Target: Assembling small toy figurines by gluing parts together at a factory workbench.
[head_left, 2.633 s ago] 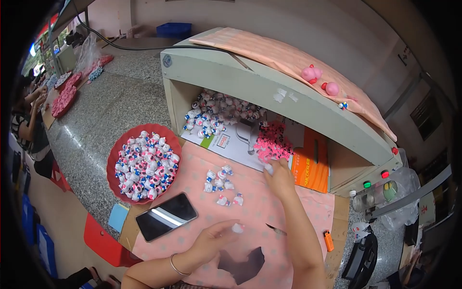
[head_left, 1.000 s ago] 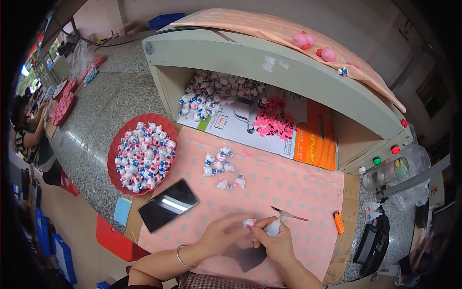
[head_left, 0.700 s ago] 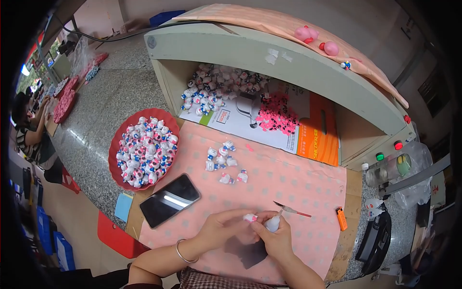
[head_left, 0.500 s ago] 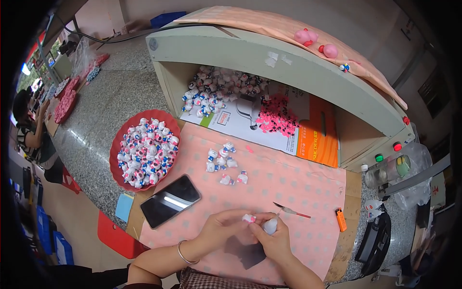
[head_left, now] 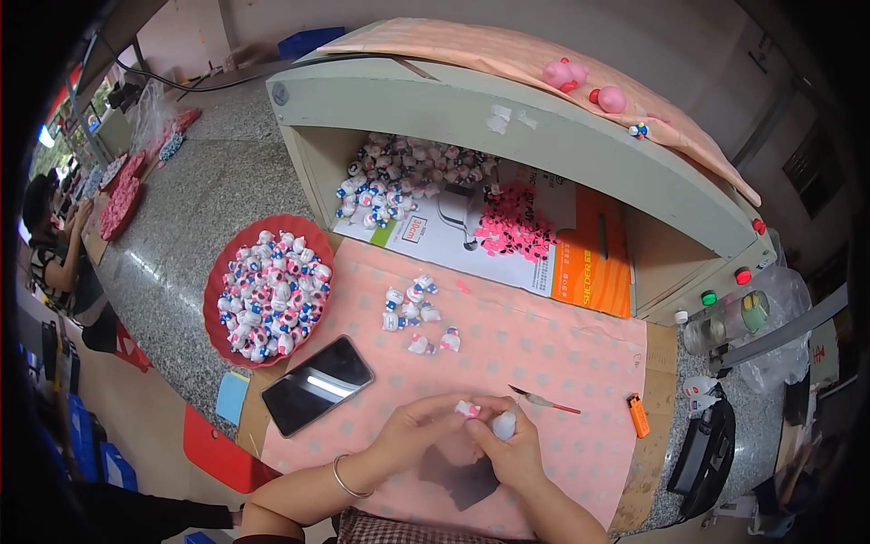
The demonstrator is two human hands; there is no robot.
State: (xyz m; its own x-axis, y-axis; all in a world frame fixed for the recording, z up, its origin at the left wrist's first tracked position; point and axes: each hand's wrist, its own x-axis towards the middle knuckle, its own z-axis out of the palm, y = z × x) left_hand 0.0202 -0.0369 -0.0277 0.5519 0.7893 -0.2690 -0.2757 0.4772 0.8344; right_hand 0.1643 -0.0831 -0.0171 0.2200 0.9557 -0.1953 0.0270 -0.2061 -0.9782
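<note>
Above the pink cloth (head_left: 562, 462), my left hand (head_left: 410, 430) pinches a small white-and-pink figurine (head_left: 468, 410) at its fingertips. Close beside it, my right hand (head_left: 518, 453) grips a small whitish squeeze bottle (head_left: 504, 426). The fingers of both hands nearly meet around the figurine, and I cannot tell whether the bottle touches it. Farther up the cloth lies a loose group of white-and-blue figurines (head_left: 410, 310), two with pink parts (head_left: 420, 344) just nearer. A small pink piece (head_left: 464, 286) lies behind them. A thin brush-like tool (head_left: 544, 400) rests right of my hands.
A red bowl (head_left: 216, 317) heaped with figurines stands left, near a black phone (head_left: 317, 385) and blue notes (head_left: 232, 397). A pale-green shelf box (head_left: 381, 98) spans the back, with more figurines (head_left: 381, 186) and pink pieces (head_left: 517, 227) inside. An orange lighter (head_left: 639, 417) lies right.
The view has shifted slightly. The squeeze bottle in my right hand has turned a little, and its thin nozzle shows less. My left hand keeps its hold on the figurine.
</note>
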